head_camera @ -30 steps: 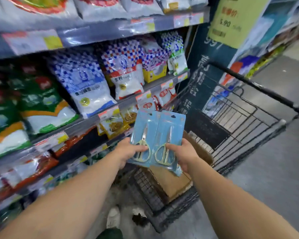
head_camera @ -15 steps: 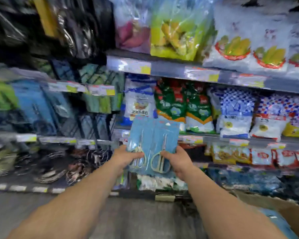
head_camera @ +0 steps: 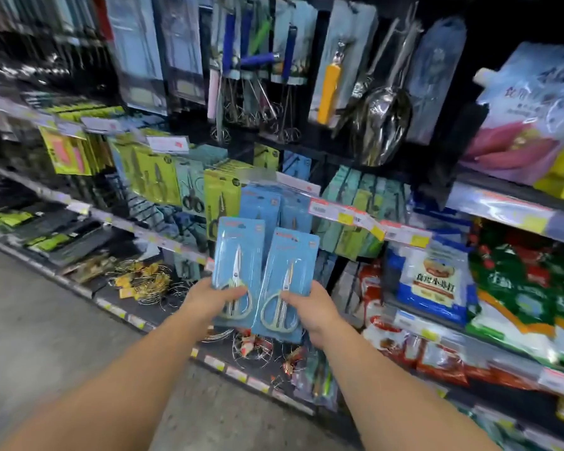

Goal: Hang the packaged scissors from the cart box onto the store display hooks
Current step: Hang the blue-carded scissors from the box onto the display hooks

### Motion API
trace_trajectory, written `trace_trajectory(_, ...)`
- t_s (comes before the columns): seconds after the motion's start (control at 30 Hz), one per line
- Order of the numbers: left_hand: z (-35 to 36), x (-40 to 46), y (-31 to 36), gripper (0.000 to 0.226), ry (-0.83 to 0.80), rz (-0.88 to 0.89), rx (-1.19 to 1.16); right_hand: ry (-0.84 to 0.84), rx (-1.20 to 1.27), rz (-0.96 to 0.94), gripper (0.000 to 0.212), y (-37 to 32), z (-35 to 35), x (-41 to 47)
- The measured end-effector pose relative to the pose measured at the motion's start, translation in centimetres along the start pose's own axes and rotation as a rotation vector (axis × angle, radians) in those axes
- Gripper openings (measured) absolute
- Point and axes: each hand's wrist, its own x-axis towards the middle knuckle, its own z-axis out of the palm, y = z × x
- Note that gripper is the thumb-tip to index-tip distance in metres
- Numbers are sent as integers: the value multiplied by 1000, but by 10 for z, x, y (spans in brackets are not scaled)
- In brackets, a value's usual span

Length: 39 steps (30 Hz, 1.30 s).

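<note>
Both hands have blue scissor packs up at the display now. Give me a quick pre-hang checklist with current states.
1. Left hand grips the left blue carded pack of silver scissors: ok.
2. Right hand grips the right blue carded scissors pack: ok.
3. Packs upright, top edges up: ok, both slightly tilted.
4. Matching stock found: ok, the row of hanging blue carded packs sits just behind.
5. Free hook tip visible there: cannot tell, hidden by the packs and the white price tag.
6. Hang holes in the held cards: cannot tell, too blurred.
</note>
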Motion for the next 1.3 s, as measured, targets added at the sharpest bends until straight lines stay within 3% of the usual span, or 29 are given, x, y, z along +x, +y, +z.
trace_trajectory(0.07, -16, 6, -2, 53, 36, -12, -14, -6, 8, -7, 40, -10, 15, 4)
trace_trajectory(0.17, -31, 16, -5, 68, 85, -43, -25, -1, 35, -12, 35, -19, 25, 17)
trace_trajectory(0.3, -38, 32, -6, 35, 104, -60, -49, 45, 36, -36, 44, -31, 25, 41)
trace_trajectory(0.37, -38, 39, -4, 35, 109, -65, -57, 51, 35, -48, 40, -38, 22, 53)
trace_trajectory(0.53, -33, 65, -1, 60, 79, -80, -52, 66, -24, -109, 46, -51, 15, 78)
trace_trajectory(0.63, -26, 85, -8, 106, 86, -79, -47, 53, -106, -90, 28, -48, 13, 95)
trace_trajectory(0.7, -20, 89, -5, 121, 76, -76, -56, 39, -125, -80, 23, -44, 13, 103)
trace_trajectory(0.73, -15, 87, 0, 112, 70, -86, -58, 35, -121, -75, 23, -43, 14, 105)
trace_trajectory(0.83, -4, 89, 8, 44, 37, -77, -101, 67, -92, -93, 26, -43, 10, 112)
trace_trajectory(0.87, -1, 90, 11, 36, 31, -76, -88, 89, -96, -94, 26, -45, 7, 114)
trace_trajectory(0.93, 1, 98, 11, 37, 54, -63, -69, 125, -124, -100, 29, -49, 2, 121)
trace_trajectory(1.03, 8, 106, 13, 37, 56, -59, -57, 137, -161, -69, 53, -52, -3, 130)
trace_trajectory(1.1, 12, 110, 14, 36, 38, -80, -33, 129, -193, -63, 44, -52, -4, 135)
trace_trajectory(1.17, 14, 113, 16, 52, 19, -74, -24, 120, -237, -74, 33, -53, -2, 140)
trace_trajectory(1.27, 16, 118, 18, 121, -26, -55, -4, 111, -250, -65, 37, -55, 3, 145)
trace_trajectory(1.3, 18, 120, 19, 126, -31, -51, -2, 108, -250, -57, 41, -54, 4, 145)
